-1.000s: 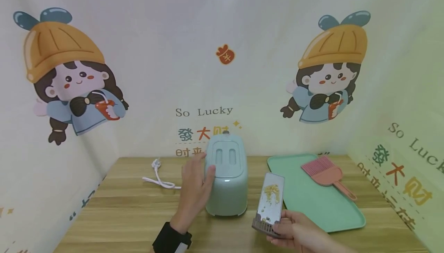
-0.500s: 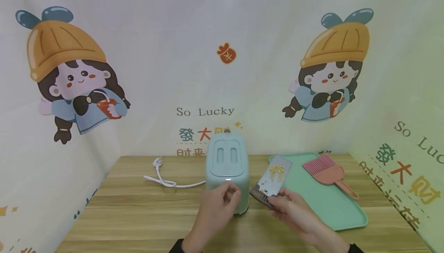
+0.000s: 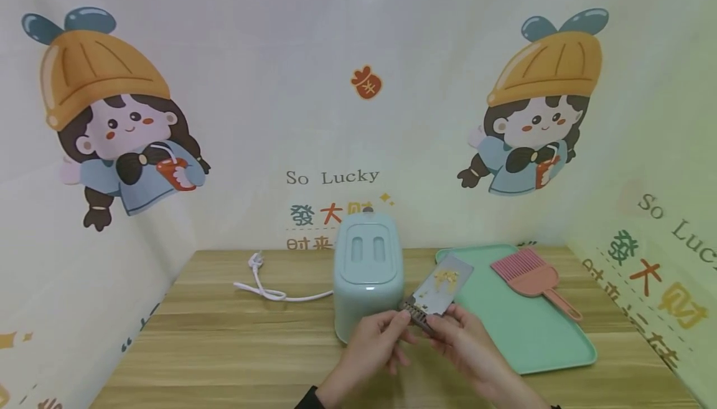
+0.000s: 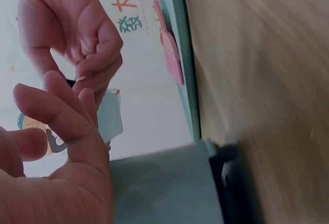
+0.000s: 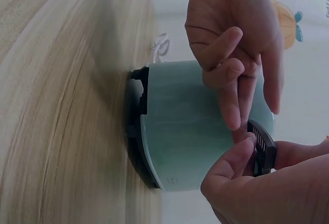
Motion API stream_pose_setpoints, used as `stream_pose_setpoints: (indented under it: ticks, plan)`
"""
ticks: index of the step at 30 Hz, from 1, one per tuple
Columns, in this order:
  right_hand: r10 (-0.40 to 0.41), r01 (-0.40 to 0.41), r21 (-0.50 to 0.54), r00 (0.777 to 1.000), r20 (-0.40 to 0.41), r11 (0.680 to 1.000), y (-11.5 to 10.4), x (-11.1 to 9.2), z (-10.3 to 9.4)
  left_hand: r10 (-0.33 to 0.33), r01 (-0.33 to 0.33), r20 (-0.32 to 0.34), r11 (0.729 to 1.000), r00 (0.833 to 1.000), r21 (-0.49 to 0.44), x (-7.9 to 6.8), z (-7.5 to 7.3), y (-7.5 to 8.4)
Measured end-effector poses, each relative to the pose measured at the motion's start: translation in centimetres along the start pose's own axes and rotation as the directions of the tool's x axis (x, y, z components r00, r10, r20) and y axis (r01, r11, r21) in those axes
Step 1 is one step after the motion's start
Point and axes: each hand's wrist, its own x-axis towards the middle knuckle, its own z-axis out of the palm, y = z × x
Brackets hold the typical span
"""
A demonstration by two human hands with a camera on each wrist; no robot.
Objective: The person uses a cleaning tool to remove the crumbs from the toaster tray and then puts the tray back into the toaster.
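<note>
A metal crumb tray [image 3: 442,286] with a dark slotted handle [image 5: 262,149] is tilted beside the mint-green toaster [image 3: 368,272]. Yellowish crumbs [image 3: 446,277] lie on its plate. My right hand [image 3: 473,343] pinches the handle from the right, thumb on top and fingers beneath. At the handle's left end is my left hand [image 3: 372,343], fingertips at or very near it. Its thumb stands apart from the fingers in the left wrist view. Both hands are in front of the toaster, partly hiding its lower front.
On the right, a green tray [image 3: 521,334] bears a pink brush [image 3: 518,272] with a dustpan-like handled piece. The toaster's white cord and plug [image 3: 263,284] lie to the left on the wooden table [image 3: 224,347]. A printed curtain [image 3: 426,147] hangs behind.
My left hand has left the toaster's left side and come down to the crumb tray's handle. The right hand has turned the crumb tray clockwise, its far end now more to the right.
</note>
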Motion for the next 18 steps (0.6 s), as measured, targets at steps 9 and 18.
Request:
stream_pose_setpoints:
  ticks: [9,18]
  plan:
    - [-0.01,0.007,-0.041,0.998,-0.058,0.999,0.9,-0.1,0.7,-0.142,0.139,-0.004,0.976,0.99,-0.166,0.4,1.1,-1.2]
    - [-0.022,0.034,-0.156,0.996,0.083,0.987,0.8,-0.4,-0.8,-0.134,0.132,0.012,0.953,0.991,-0.273,0.6,1.2,-1.2]
